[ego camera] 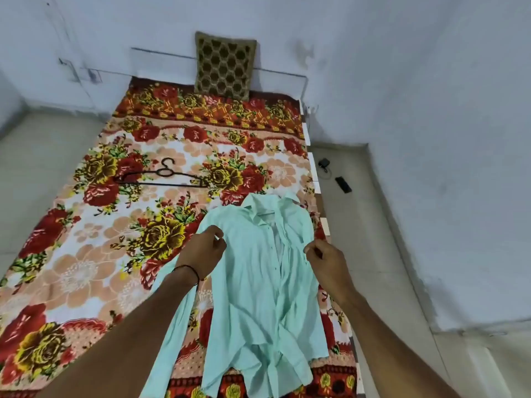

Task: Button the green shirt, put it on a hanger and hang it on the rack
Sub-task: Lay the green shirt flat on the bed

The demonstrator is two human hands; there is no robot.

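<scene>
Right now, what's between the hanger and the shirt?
Only bare flowered blanket lies between the hanger and the shirt; nothing else sits there, as the head view shows.

A pale mint-green shirt is laid front up on the right half of a floral bed cover, its collar turned towards the far end and its creased hem bunched at the near end. The front is left unbuttoned, and the two panels are parted slightly at the chest. One long sleeve is stretched down along the shirt's left side. The fabric is pinched at each shoulder by the left hand and the right hand. A thin dark hanger is laid flat on the cover, well apart from the shirt, beyond it and to the left, its hook pointed away.
</scene>
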